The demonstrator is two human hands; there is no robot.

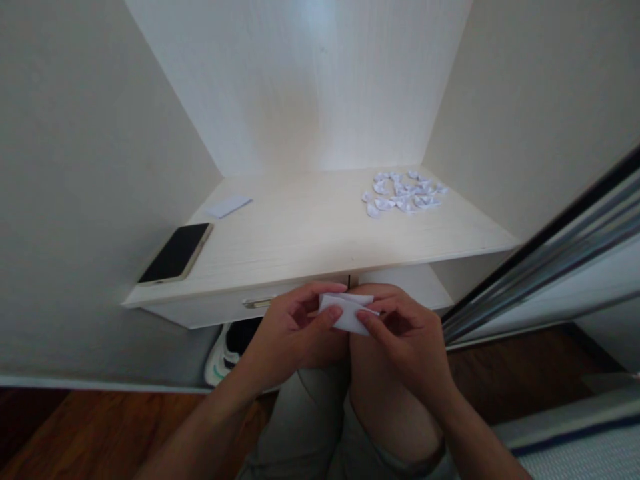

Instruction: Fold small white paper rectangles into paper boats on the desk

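A small folded piece of white paper (350, 313) is held between both hands, just in front of the shelf edge and above my knees. My left hand (295, 327) pinches its left end, thumb on the near face. At the right end, the thumb and fingers of my right hand (407, 333) grip the same paper. Two layers show along its top, slightly parted. On the right of the shelf lies a cluster of several small folded white paper pieces (400, 193). Toward the left is a flat white paper stack or folded sheet (230, 207).
A phone (177, 253) with a dark screen lies at the shelf's left front corner. Below the shelf (290, 233) is a drawer with a metal handle (257, 303), and under it a white shoe (220, 357). Walls close in both sides; a sliding-door frame (545, 267) stands right.
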